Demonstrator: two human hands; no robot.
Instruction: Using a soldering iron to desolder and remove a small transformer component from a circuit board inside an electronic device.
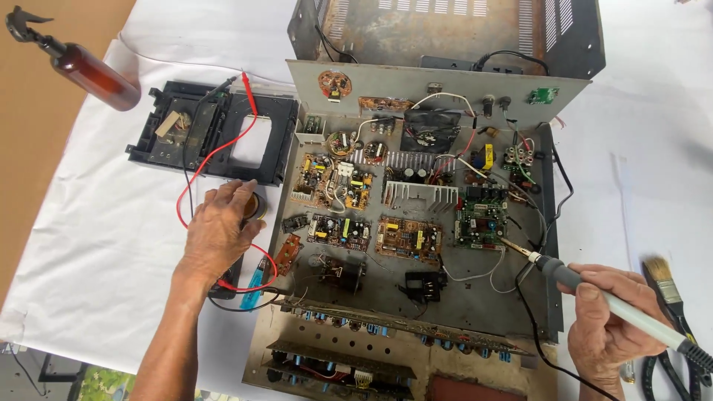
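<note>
Gripped like a pen, the soldering iron (624, 308) sits in the right hand (605, 327), fingers closed round its white handle; its tip (512, 245) hovers just below the green circuit board (481, 217) toward the right edge of the open amplifier chassis (416, 223). The left hand (219, 230) lies palm-down, fingers curled over a small round tin (256, 206) and the multimeter under it, just off the chassis's left edge on the white cloth (89, 238). Whether it pinches the tin or only rests on it, I cannot tell. Red test lead (223, 148) loops from there to the black plastic frame (215, 134) at the bench's far left; an amber spray bottle (93, 74) lies beyond. A paintbrush (665, 282) and pliers sit at the right edge. By my reading, the work stands at a solder joint near the green board. Steady aim among the loose wires seems what counts.
</note>
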